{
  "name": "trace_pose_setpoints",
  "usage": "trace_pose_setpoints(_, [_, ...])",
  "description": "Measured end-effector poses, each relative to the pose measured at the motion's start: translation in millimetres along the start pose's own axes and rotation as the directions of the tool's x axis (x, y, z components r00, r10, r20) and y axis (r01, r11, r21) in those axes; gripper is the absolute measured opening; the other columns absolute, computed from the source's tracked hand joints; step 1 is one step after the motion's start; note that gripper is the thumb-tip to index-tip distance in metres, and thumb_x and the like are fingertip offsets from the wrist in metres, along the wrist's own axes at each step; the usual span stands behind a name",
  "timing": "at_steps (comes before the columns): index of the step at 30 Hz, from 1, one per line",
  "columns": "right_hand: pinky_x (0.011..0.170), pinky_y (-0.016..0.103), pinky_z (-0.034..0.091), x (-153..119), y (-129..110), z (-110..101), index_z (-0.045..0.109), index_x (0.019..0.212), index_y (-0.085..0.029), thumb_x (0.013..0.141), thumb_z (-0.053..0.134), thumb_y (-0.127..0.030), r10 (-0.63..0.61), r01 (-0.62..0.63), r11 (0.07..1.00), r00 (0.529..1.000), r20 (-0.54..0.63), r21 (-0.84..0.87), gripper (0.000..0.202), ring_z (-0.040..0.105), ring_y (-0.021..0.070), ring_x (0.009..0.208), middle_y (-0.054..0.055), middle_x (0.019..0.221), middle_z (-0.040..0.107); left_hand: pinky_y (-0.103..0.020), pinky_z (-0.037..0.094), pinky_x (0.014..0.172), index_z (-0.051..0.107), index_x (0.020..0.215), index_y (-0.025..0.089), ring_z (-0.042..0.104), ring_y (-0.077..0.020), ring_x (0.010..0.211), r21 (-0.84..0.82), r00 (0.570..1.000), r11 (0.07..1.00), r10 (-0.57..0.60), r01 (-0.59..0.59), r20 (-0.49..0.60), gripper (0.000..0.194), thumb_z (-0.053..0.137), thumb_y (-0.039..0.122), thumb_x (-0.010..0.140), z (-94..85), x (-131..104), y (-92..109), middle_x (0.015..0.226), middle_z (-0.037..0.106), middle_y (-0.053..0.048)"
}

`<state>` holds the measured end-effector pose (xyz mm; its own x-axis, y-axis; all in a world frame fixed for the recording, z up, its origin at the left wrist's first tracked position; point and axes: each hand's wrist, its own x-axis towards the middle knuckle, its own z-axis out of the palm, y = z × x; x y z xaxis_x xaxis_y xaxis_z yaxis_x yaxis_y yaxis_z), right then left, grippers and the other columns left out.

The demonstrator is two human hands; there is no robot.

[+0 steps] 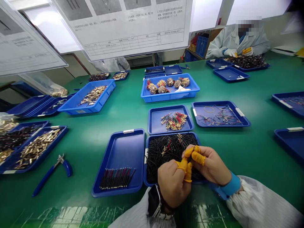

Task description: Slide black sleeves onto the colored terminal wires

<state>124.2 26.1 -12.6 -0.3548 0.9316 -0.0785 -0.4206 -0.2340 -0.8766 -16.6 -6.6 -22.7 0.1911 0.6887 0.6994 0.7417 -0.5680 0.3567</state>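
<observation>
My left hand and my right hand meet over the near edge of a blue tray full of short black tubes. Yellow finger cots cover the thumbs and forefingers, which are pinched together tip to tip. A bit of something dark shows between them, too small and covered to name. On top of the tubes lie a few thin wires with gold ends. Left of my hands, a second blue tray holds a neat row of black-sleeved wires with red and green ends.
Behind are trays of bundled wires and loose wires, and a bin of round wire bundles. Blue-handled cutters and trays of brass parts lie left. Printed sheets hang ahead. A co-worker sits across.
</observation>
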Motion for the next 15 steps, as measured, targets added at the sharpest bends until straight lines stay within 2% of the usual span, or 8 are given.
trace_pose_setpoints(3, [0.067, 0.028, 0.046, -3, -3, 0, 0.069, 0.081, -0.017, 0.080, 0.061, -0.032, -0.056, 0.053, 0.957, 0.998, -0.004, -0.286, 0.017, 0.054, 0.0173, 0.075, 0.005, 0.082, 0.058, -0.028, 0.024, 0.046, 0.040, 0.045, 0.018, 0.040, -0.0125, 0.046, 0.077, 0.999, 0.996, 0.038, -0.035, -0.037, 0.032, 0.046, 0.015, 0.077, 1.6, 0, -1, 0.044, 0.042, -0.001])
trace_pose_setpoints(7, [0.060, 0.027, 0.045, -5, -4, 0, 0.066, 0.077, -0.019, 0.081, 0.057, -0.027, -0.242, 0.170, 0.804, 0.969, -0.052, -0.570, 0.012, 0.052, 0.0180, 0.071, 0.005, 0.076, 0.057, -0.031, 0.020, 0.043, 0.042, 0.044, 0.018, 0.039, -0.0123, 0.043, 0.142, 0.997, 0.988, 0.067, -0.062, -0.026, 0.034, 0.045, 0.017, 0.078, 4.8, 4, 0, 0.042, 0.042, -0.001])
trace_pose_setpoints(10, [0.058, 0.026, 0.045, -5, -1, 0, 0.063, 0.074, -0.021, 0.081, 0.056, -0.023, -0.343, 0.233, 0.737, 0.938, -0.053, -0.635, 0.011, 0.052, 0.0178, 0.070, 0.004, 0.077, 0.056, -0.030, 0.020, 0.042, 0.044, 0.045, 0.018, 0.040, -0.0113, 0.042, 0.171, 1.000, 0.985, -0.025, 0.024, 0.006, 0.035, 0.050, 0.023, 0.079, 3.6, 8, 3, 0.042, 0.044, 0.000])
trace_pose_setpoints(13, [0.066, 0.029, 0.048, -5, 2, 2, 0.064, 0.080, -0.022, 0.082, 0.056, -0.025, -0.304, 0.275, 0.731, 0.951, 0.063, -0.624, 0.009, 0.056, 0.0201, 0.078, 0.006, 0.086, 0.058, -0.029, 0.021, 0.041, 0.045, 0.044, 0.019, 0.042, -0.0111, 0.041, 0.215, 0.992, 0.970, -0.124, 0.113, 0.038, 0.037, 0.051, 0.025, 0.080, -7.2, 5, 5, 0.042, 0.046, 0.000])
trace_pose_setpoints(15, [0.071, 0.030, 0.050, -5, 4, 3, 0.066, 0.092, -0.024, 0.081, 0.059, -0.029, -0.261, 0.263, 0.759, 0.961, 0.090, -0.596, 0.014, 0.058, 0.0215, 0.085, 0.007, 0.097, 0.058, -0.028, 0.024, 0.042, 0.047, 0.044, 0.019, 0.044, -0.0111, 0.041, 0.251, 0.986, 0.958, -0.158, 0.138, 0.062, 0.037, 0.050, 0.023, 0.081, -23.7, -5, -2, 0.042, 0.049, 0.000])
